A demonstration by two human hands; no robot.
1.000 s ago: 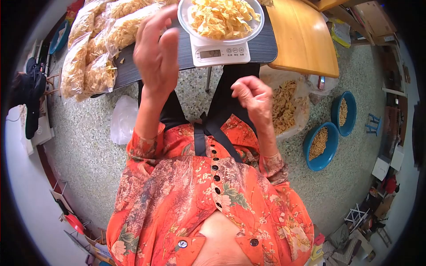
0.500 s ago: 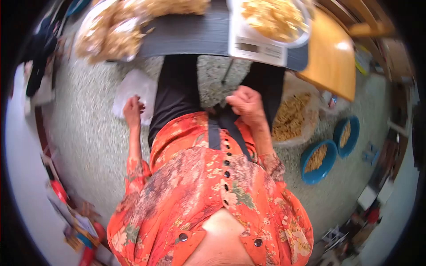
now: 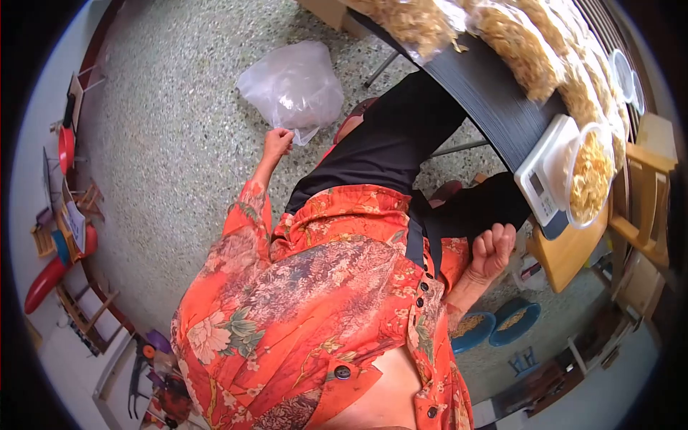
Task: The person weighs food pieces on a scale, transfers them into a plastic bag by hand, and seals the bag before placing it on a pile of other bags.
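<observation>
While the person [image 3: 308, 287] sits with the left arm stretched out, the dark table [image 3: 502, 115] curves from the top of the frame down its right side, filled bags [image 3: 519, 57] heaped along it. Well apart from the table, a pale plastic bag [image 3: 297, 82] lies on the floor [image 3: 165, 179], above and left of centre. Two blue basins [image 3: 532, 317] stand at lower right. I see a white scale [image 3: 536, 188] near the table's edge, with a bowl [image 3: 558, 159] of yellow pieces upon it. The left hand [image 3: 278, 143] is at the plastic bag's lower corner, fingers bunched and seemingly pinching it; reaching for the bag looks to be the step in hand. Lifting such thin plastic would, I judge, call for a firm pinch. The right hand [image 3: 493, 251] is curled into a loose fist below the scale; whether anything is inside, I cannot tell.
</observation>
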